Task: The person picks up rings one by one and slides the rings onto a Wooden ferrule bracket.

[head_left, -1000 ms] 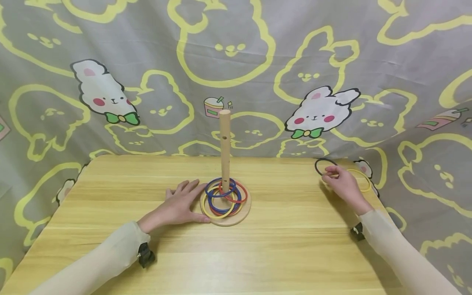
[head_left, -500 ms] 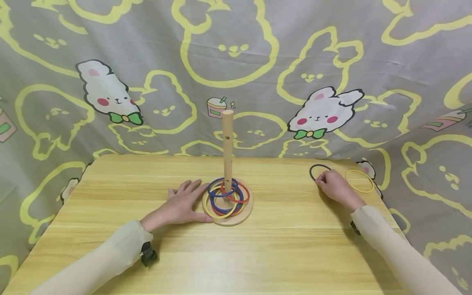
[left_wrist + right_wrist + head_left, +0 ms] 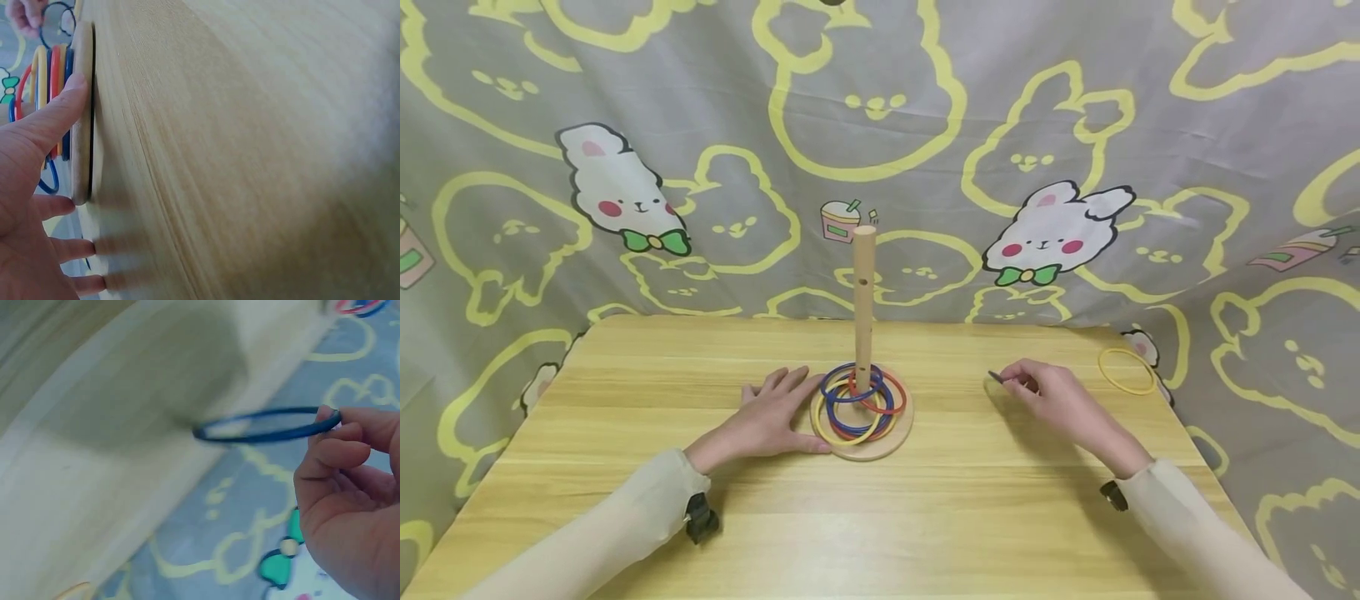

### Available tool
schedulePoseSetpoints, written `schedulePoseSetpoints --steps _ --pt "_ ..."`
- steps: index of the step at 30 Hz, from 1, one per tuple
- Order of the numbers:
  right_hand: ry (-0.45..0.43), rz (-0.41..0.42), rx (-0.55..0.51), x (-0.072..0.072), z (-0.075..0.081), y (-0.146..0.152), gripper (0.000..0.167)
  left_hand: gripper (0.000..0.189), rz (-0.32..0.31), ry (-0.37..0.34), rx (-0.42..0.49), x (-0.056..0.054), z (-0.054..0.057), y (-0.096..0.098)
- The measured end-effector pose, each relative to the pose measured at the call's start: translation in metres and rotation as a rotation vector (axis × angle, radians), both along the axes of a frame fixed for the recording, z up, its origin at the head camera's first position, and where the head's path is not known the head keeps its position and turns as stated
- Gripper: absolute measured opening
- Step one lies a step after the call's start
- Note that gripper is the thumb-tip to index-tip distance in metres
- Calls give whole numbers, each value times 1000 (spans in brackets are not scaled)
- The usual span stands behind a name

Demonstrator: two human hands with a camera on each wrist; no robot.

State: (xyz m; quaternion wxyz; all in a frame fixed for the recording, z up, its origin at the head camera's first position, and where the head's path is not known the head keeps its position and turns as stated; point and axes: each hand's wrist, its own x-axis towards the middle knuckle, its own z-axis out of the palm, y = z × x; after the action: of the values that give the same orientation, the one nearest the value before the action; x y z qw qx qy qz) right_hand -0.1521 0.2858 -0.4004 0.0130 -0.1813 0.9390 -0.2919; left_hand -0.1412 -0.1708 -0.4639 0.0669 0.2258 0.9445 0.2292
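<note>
My right hand pinches a thin dark ring by one edge between thumb and fingertips, raised above the table. In the head view this ring is nearly edge-on; in the right wrist view it looks blue. A wooden peg stands upright on a round wooden base. Blue rings, red rings and yellow rings lie loosely overlapped around the peg's foot. My left hand rests beside the base with fingers spread, its thumb touching the rim and an index fingertip at the edge.
A yellow ring lies flat near the table's back right corner. The wood-grain table meets a patterned cloth along its back edge, and the cloth continues at both sides.
My right hand has taken hold of the dark ring, lifted it from the table and moved left toward the peg. My left hand stays at the base.
</note>
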Motion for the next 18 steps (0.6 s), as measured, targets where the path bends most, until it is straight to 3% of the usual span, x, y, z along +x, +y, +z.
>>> schedulePoseSetpoints --steps 4,11,18 --pt "4 45 -24 15 18 -14 15 121 -13 9 7 3 7 1" --pt "45 131 -75 34 45 -35 21 122 -8 10 4 1 -2 -1" --pt "55 165 -322 39 66 -57 21 123 -1 7 -9 2 2 0"
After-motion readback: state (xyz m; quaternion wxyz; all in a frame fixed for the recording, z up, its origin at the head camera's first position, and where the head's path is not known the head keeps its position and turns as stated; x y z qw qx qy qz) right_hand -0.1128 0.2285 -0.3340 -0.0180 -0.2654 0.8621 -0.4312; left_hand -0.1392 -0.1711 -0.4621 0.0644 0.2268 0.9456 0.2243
